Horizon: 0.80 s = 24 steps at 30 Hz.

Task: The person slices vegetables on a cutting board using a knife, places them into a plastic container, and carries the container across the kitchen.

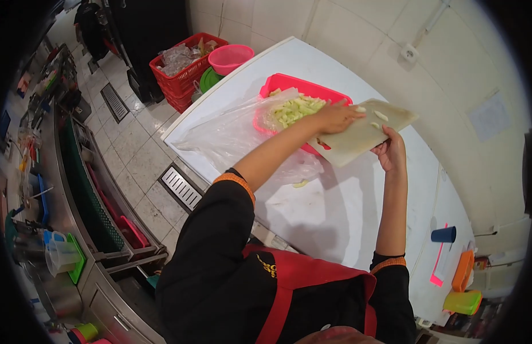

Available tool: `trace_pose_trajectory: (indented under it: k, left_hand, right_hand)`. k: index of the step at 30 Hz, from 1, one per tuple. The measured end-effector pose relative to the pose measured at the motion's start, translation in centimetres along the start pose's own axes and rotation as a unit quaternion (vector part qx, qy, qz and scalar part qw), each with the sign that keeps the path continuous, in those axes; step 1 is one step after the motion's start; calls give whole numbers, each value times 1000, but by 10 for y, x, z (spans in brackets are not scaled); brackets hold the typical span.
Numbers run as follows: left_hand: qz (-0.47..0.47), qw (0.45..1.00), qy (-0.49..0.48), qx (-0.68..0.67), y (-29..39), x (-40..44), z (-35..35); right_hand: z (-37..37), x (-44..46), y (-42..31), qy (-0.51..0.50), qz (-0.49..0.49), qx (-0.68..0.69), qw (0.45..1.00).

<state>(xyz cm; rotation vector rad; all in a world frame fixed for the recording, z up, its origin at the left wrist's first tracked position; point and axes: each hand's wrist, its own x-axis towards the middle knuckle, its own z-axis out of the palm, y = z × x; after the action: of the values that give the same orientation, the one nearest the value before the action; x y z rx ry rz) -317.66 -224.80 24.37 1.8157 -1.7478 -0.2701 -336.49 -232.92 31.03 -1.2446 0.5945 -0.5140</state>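
Observation:
My right hand [390, 150] grips the near edge of a pale cutting board [349, 143], held tilted over the right side of a pink-red tub [329, 92]. My left hand [337, 118] lies on the board with its fingers stretched out, beside a few pale vegetable pieces [381, 116]. Cut pale green vegetable sticks [297, 109] fill part of the tub; their exact kind I cannot tell. A clear plastic bag [220, 135] spreads from the tub over the table's left side. One loose piece [301, 184] rests on the table below the tub.
The white table [311, 223] runs along a tiled wall. A blue cup [443, 234], an orange container [463, 270] and a yellow-green container [463, 302] are at right. Beyond the far left edge stand a red crate [183, 71] and a pink bowl [231, 59]. A steel counter is at left.

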Motion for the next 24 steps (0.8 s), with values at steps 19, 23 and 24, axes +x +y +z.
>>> trace_pose_trajectory:
  k: [19,23,24]
  left_hand:
    - [60,996,48,-47,-11,11,11]
    - [-77,994,12,76,-57,-3,5]
    - [-94,987,17,130,-67,-7,7]
  right_hand:
    - [-15,-33,18,4,-37,88,995]
    - [-26,-51,18,2,-46,108,993]
    - [-25,-54,18,15,-49,117,992]
